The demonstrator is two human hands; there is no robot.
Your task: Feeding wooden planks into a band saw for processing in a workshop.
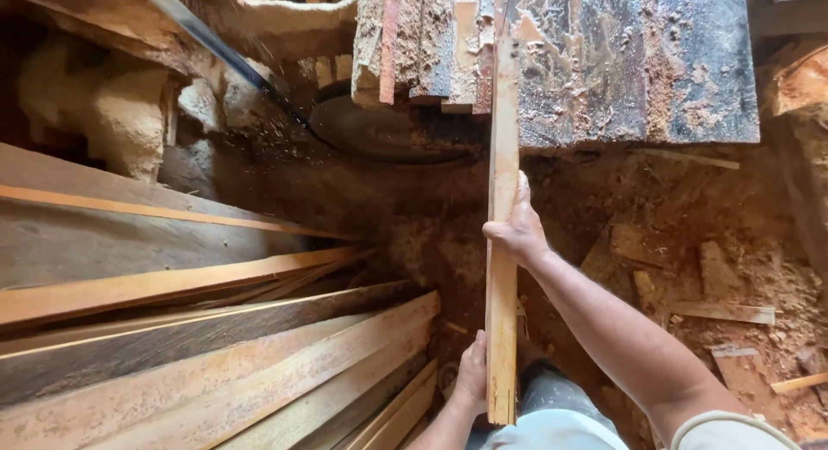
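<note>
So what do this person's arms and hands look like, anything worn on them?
Both hands are bare: no gloves, rings or watch visible. The right hand leads to a bare forearm ending in a short, pale sleeve. Only the left hand and wrist show.

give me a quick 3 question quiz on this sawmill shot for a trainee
1. True or false: both hands grip the narrow wooden strip.
2. Where does the pile of planks lie? A) on the person's left B) on the person's right C) on top of the saw table
3. Fill in: the floor on the right is covered with sawdust and wood ____.

Key
1. True: the right hand holds the strip midway, the left hand holds it near its close end.
2. A.
3. Offcuts (scraps), lying in the sawdust beside the saw table.
</note>
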